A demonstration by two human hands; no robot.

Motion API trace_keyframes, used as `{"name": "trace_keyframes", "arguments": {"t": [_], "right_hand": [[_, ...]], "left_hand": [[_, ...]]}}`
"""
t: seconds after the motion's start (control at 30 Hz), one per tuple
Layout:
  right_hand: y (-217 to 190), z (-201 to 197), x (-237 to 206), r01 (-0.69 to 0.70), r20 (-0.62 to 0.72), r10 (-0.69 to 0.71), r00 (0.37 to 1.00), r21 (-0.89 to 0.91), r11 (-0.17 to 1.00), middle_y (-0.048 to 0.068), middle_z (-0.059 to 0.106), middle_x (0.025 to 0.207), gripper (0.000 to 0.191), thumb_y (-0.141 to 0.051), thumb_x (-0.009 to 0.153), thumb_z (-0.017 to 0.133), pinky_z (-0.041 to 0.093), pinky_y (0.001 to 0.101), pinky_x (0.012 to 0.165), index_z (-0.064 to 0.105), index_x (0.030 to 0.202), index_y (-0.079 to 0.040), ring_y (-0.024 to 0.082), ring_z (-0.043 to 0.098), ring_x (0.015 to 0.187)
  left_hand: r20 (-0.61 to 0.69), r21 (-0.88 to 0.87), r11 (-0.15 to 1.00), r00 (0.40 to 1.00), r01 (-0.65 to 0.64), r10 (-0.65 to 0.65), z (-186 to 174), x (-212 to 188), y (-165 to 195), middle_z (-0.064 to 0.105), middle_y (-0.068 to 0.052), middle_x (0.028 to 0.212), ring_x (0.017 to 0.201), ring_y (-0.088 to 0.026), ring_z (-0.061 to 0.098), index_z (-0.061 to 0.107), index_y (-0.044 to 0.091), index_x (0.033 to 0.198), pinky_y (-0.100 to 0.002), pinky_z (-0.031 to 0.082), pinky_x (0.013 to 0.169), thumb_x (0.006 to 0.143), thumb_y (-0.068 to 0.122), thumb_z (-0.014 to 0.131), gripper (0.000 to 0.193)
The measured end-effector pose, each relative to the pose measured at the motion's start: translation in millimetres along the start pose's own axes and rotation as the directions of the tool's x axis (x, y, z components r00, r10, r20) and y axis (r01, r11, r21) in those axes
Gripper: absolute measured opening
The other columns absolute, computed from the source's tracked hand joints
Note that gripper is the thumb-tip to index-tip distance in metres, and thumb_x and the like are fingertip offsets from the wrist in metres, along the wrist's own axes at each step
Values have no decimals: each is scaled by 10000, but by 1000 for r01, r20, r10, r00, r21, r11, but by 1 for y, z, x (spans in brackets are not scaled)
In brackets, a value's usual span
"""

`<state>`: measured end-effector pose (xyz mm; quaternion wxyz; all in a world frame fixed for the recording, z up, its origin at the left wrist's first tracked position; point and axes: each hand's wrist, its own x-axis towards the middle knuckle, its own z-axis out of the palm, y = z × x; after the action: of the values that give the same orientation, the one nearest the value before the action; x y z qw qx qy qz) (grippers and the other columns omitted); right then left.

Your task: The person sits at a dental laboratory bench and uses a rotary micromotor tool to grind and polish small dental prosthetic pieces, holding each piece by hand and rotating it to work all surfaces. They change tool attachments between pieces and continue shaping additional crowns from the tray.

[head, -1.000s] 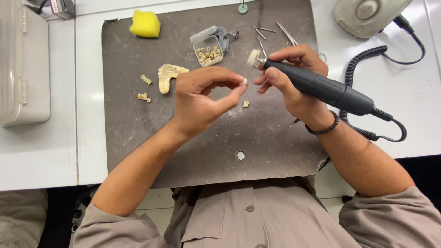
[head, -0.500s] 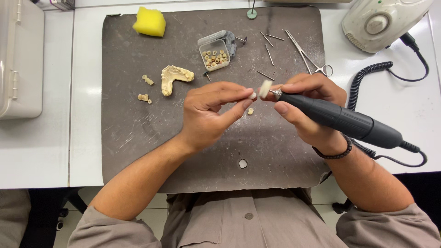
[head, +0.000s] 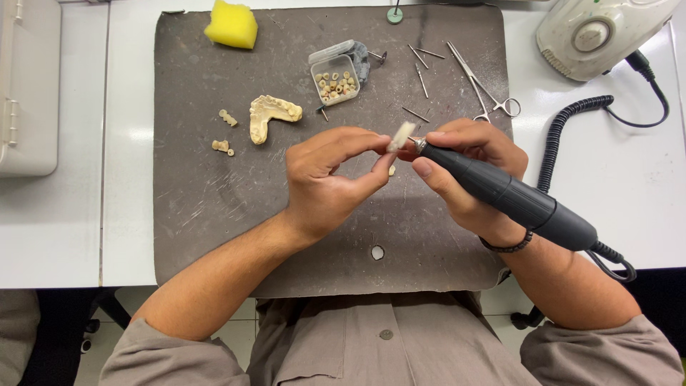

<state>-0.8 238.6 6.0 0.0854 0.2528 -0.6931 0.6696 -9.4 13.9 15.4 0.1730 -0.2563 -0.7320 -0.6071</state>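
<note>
Now | left hand [head: 325,179] grip pinching something tiny, perhaps | right hand [head: 464,164] grasping handpiece [head: 511,200]

Work mat [head: 214,207]: dark grey, matt, looks rubbery; scuffed and scratched with pale dust marks. Counter [head: 64,229]: white, smooth, slight sheen. Handpiece [head: 514,204]: black plastic body, matt to satin, with a bright metal collar at the nose; its buffing tip [head: 401,136] looks like soft white felt. Coiled cable [head: 564,136]: black, glossy rubber. Sponge [head: 231,24]: yellow foam, porous. Dental cast [head: 271,114]: cream plaster, chalky and dull. Small box [head: 337,77]: clear plastic, shiny. Forceps [head: 482,89] and burs [head: 421,80]: polished steel. Control unit [head: 597,36]: off-white plastic, smooth. Shirt [head: 386,343]: grey-brown woven cloth, matt.
</note>
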Motion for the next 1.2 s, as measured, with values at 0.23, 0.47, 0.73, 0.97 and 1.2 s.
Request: {"name": "trace_keyframes", "arguments": {"t": [0.23,0.47,0.73,0.97,1.2], "right_hand": [[-2,4,2,87,50,-80,996,-160,983,132,705,1108,302,14,980,778,583,199,726,623,1234,-36,112,714,905],[-10,8,8,159,114,-134,984,-253,954,145,731,1160,325,23,934,819,601,217,756,655,1206,-50,150,745,950],[-10,13,14,257,147,-221,964,-308,916,149,732,1127,333,12,923,831,623,249,780,657,1201,-45,208,760,996],[-10,13,12,246,116,-219,969,-343,907,165,715,1077,307,20,915,803,607,249,747,636,1171,-9,181,734,959],[-5,7,3,137,3,-138,990,-153,979,165,691,1140,285,43,1044,714,644,275,885,583,1287,-24,215,760,1045]], "left_hand": [[-13,-26,997,997,78,-78,1,-2,2,765,-95,1057,992,-159,776,723,22,1153,-269,678,916,888,-23,812,283],[-13,29,998,998,55,-54,-1,0,4,778,-88,1032,947,-159,787,732,18,1149,-265,675,867,894,2,817,270],[-8,85,996,1000,15,-14,-3,-1,1,778,-92,1034,949,-162,790,726,31,1159,-267,675,856,903,34,837,279],[-30,84,996,999,14,-11,-1,-2,-1,781,-84,1027,949,-162,793,725,32,1158,-271,672,863,908,29,839,274],[81,-328,914,971,238,-223,1,-3,-5,764,-121,1102,1023,-186,782,725,-14,1173,-278,669,894,976,-14,742,198]]}}
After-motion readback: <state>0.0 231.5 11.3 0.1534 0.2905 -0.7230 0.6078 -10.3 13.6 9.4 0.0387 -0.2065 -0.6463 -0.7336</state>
